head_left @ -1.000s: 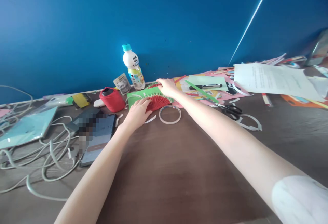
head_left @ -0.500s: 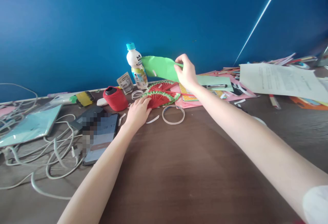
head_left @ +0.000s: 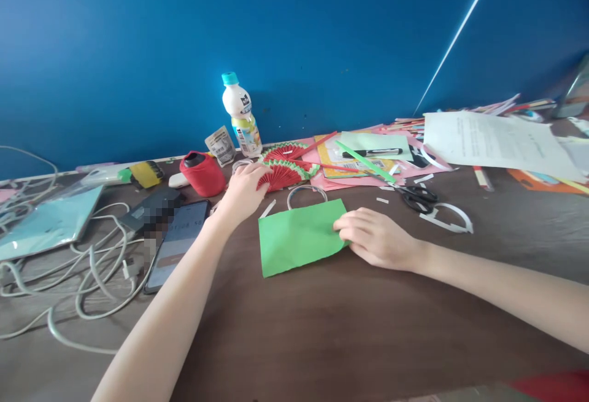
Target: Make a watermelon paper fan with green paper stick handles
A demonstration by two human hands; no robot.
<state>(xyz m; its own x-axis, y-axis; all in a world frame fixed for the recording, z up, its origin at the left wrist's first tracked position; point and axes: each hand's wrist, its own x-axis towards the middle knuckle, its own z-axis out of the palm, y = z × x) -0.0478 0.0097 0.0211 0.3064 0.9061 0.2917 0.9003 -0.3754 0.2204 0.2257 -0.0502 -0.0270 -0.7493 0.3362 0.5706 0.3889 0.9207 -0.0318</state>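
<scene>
A green paper sheet (head_left: 297, 238) lies flat on the brown table (head_left: 322, 328) in the middle. My right hand (head_left: 375, 238) pinches its right edge, fingers closed on the paper. My left hand (head_left: 242, 192) rests further back with its fingers pressed on a red pleated paper fan with a green rim (head_left: 283, 175). A second red fan (head_left: 283, 152) lies just behind it. A clear tape ring (head_left: 307, 191) sits between the fan and the green sheet, partly covered by the sheet.
A drink bottle (head_left: 241, 114) and red pouch (head_left: 201, 173) stand at the back. Phone (head_left: 177, 243), cables (head_left: 83, 267) and a light blue folder (head_left: 46, 224) lie left. Scissors (head_left: 416, 196), a marker (head_left: 370, 153), coloured papers and a white sheet (head_left: 492, 141) lie right.
My right hand lifted the green sheet from behind the fans, carried it through the air toward me and laid it on the table. My left hand stayed on the red fan.
</scene>
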